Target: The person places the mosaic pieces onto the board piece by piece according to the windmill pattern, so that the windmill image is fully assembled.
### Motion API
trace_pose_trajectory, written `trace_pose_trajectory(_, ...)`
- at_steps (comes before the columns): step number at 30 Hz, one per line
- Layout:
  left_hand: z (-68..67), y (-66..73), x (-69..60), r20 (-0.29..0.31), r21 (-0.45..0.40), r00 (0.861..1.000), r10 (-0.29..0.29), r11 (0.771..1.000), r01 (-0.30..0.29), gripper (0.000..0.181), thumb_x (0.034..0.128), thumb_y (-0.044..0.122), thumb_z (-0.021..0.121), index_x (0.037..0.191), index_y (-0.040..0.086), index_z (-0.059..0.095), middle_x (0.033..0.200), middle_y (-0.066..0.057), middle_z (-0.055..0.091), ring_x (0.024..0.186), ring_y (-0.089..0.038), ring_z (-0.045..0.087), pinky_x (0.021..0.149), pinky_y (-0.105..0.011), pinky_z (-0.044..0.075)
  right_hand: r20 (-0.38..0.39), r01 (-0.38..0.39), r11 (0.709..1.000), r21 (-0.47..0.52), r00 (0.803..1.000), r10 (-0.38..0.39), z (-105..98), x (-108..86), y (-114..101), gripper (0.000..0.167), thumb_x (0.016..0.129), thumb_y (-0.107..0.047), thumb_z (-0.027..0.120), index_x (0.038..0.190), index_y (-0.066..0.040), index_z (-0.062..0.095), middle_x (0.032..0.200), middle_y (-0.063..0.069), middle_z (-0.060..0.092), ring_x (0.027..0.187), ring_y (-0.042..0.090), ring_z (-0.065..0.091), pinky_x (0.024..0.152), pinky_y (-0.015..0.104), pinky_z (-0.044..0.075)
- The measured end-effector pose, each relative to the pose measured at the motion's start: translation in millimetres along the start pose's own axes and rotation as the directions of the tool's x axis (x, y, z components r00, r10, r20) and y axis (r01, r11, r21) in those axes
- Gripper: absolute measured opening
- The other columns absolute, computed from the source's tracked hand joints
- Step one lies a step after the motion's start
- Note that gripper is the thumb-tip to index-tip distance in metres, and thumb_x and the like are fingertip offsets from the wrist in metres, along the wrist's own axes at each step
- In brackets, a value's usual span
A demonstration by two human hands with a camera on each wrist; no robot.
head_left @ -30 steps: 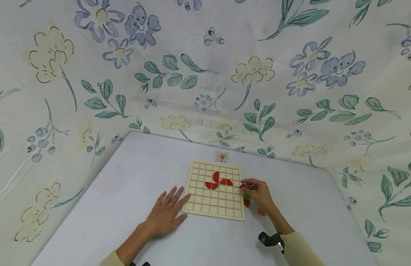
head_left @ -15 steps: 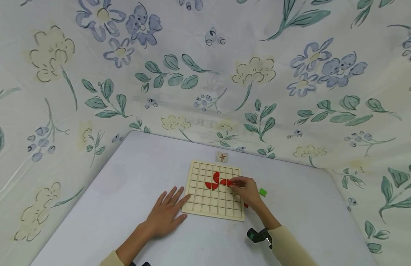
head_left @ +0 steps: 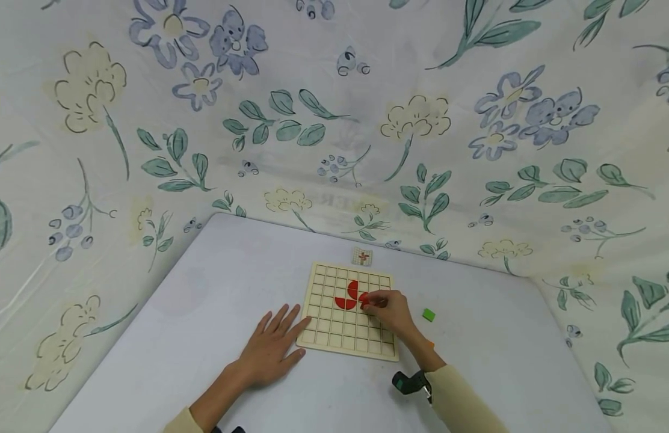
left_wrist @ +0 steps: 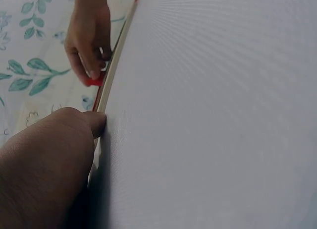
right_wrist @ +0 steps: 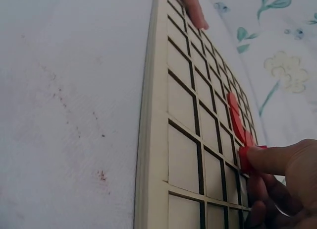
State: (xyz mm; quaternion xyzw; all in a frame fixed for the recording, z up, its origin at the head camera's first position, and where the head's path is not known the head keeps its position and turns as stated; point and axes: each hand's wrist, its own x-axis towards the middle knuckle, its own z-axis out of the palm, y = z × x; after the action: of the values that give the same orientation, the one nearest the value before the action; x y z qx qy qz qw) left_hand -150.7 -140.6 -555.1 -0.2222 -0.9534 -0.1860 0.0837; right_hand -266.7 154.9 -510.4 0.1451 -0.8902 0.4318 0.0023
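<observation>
A pale wooden grid board [head_left: 334, 331] lies on the table. Red quarter-round pieces [head_left: 345, 304] sit in cells near its middle, partly covered by my right hand. Above these cells, the right hand [head_left: 391, 313] pinches a small red piece [right_wrist: 243, 159] between thumb and fingers, close to the other red pieces. My left hand [head_left: 269, 355] lies with fingers spread beside the board, touching its left edge. From the left wrist view, the left thumb [left_wrist: 96, 122] is against the board's edge, and the right hand with its red piece shows beyond.
Behind the board lies a small picture card [head_left: 362, 257] with a red pattern on a grid. To the right are a green block [head_left: 429, 315] and an orange piece [head_left: 431, 344], mostly behind the right arm. Floral cloth [head_left: 291, 162] rises behind the white table.
The right hand has moved left from the board's right edge to the middle red pieces, carrying a red piece. The green block beside the board has come into sight. The left hand stays still.
</observation>
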Motion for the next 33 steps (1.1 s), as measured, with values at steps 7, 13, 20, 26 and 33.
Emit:
trace_pose_trajectory(7,-11.2,6.3,2.1,0.035,0.008,0.999,-0.014,1.000,0.014,0.061,0.1002,0.046,0.049,0.153,0.018,0.038,0.160,-0.014,0.025,0.147,-0.036,0.016,0.114,-0.057,0.012,-0.038,0.075,0.991,-0.108,0.996,-0.079,6.7,0.4,1.0,0.011,0.083,-0.007,0.080,0.093,-0.005,0.078,0.084,0.001,0.072,0.072,0.013,0.064,0.062,0.028,0.053)
trace_pose_trajectory(13,-12.3,7.1,2.9,0.062,0.026,0.998,-0.028,0.999,0.027,0.061,0.1006,0.047,0.047,0.154,0.019,0.037,0.160,-0.013,0.024,0.147,-0.036,0.015,0.114,-0.057,0.011,-0.029,0.200,0.928,-0.315,0.975,-0.219,10.1,-2.3,-2.5,0.005,0.084,-0.011,0.080,0.083,-0.006,0.079,0.075,-0.003,0.066,0.068,0.010,0.057,0.059,0.025,0.047)
trace_pose_trajectory(20,-11.0,6.4,2.8,0.064,0.032,0.997,-0.032,0.999,0.030,0.061,0.1013,0.049,0.044,0.154,0.019,0.035,0.161,-0.012,0.022,0.148,-0.035,0.013,0.115,-0.056,0.010,-0.013,0.228,0.904,-0.363,0.968,-0.250,9.8,-5.5,-6.8,0.007,0.085,-0.010,0.078,0.078,-0.009,0.079,0.073,-0.006,0.062,0.066,0.008,0.054,0.055,0.023,0.045)
trace_pose_trajectory(26,-6.9,3.9,1.8,0.018,0.002,1.000,-0.009,1.000,0.009,0.061,0.1007,0.048,0.047,0.153,0.019,0.037,0.160,-0.013,0.025,0.147,-0.036,0.015,0.114,-0.057,0.009,-0.039,0.180,0.898,-0.401,0.976,-0.213,9.9,-7.8,-11.3,0.008,0.085,-0.012,0.078,0.078,-0.008,0.078,0.074,-0.004,0.062,0.066,0.009,0.056,0.054,0.025,0.047)
trace_pose_trajectory(33,4.6,-1.3,0.8,-0.028,0.033,1.000,0.001,0.999,0.000,0.062,0.0996,0.050,0.047,0.154,0.022,0.037,0.161,-0.009,0.024,0.147,-0.033,0.016,0.113,-0.055,0.010,-0.045,0.150,0.882,-0.447,0.981,-0.189,9.6,-9.6,-13.1,0.013,0.085,-0.015,0.077,0.073,-0.011,0.074,0.071,-0.006,0.058,0.063,0.009,0.052,0.052,0.025,0.044)
